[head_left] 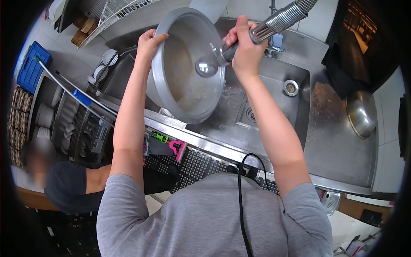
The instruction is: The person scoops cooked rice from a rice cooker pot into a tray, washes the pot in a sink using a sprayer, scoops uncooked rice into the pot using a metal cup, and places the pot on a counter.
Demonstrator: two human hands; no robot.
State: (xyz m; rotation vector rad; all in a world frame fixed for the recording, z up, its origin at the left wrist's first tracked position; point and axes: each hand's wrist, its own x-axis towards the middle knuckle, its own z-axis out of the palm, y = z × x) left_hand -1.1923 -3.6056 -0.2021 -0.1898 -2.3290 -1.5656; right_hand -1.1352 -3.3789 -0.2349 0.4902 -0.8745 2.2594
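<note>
Pot (184, 64) grey, tilted, brownish & wet inside; L hand (150, 44) grips its rim; R hand (249, 50) wrapped rnd sprayer (224, 55) handle.

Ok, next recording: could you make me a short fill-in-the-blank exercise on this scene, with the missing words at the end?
1. The left hand grips the large grey pot by its ____.
2. The sprayer below the coiled metal hose is gripped by the person's ____ hand.
3. Rather than standing upright, the pot is held ____.
4. The plastic crate near the picture's left edge is ____ in colour.

Missing words: rim; right; tilted; blue.
</note>
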